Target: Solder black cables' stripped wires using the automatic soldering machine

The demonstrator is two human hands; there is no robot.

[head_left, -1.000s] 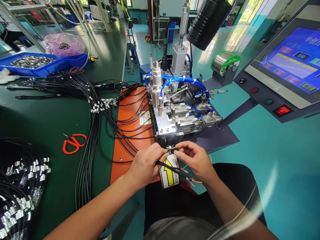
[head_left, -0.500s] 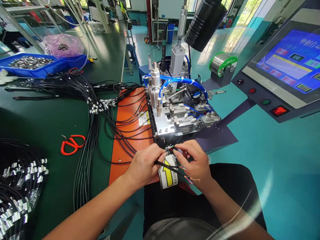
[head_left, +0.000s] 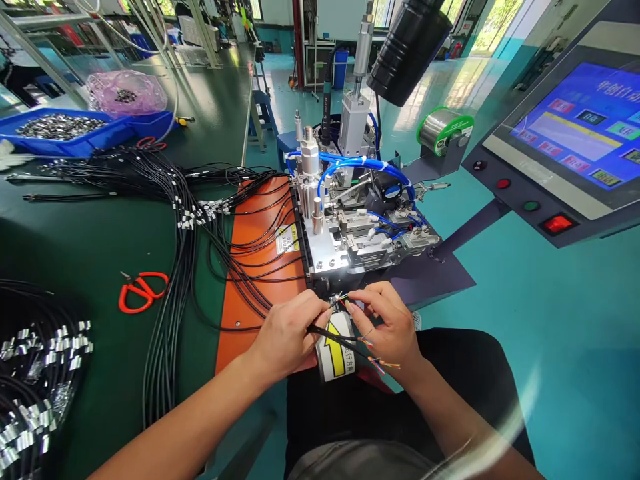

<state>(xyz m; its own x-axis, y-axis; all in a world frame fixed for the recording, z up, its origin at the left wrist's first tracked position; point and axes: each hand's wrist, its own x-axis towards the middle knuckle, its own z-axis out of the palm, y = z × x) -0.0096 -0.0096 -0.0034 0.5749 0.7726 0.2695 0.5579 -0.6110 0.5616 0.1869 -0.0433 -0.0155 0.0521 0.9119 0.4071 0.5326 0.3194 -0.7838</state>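
Note:
Just in front of the machine's near edge, my left hand is closed around several black cables. Their stripped ends, with thin coloured wires, stick out to the right below my right hand. Between my two sets of fingertips is a small cluster of fine coloured wires beside a shiny metal part too small to make out. My right thumb and index finger pinch at these wires. Under both hands is a white label with a yellow arrow. The metal soldering machine stands just beyond.
Black cables lie across the orange panel and green table. Red-handled scissors and bundled cables with metal ends lie left. A blue tray holds metal parts. Right are a solder spool and control screen.
The hands keep nearly the same pose, with the right fingertips shifted very slightly at the fine wires. The whole view has moved a little.

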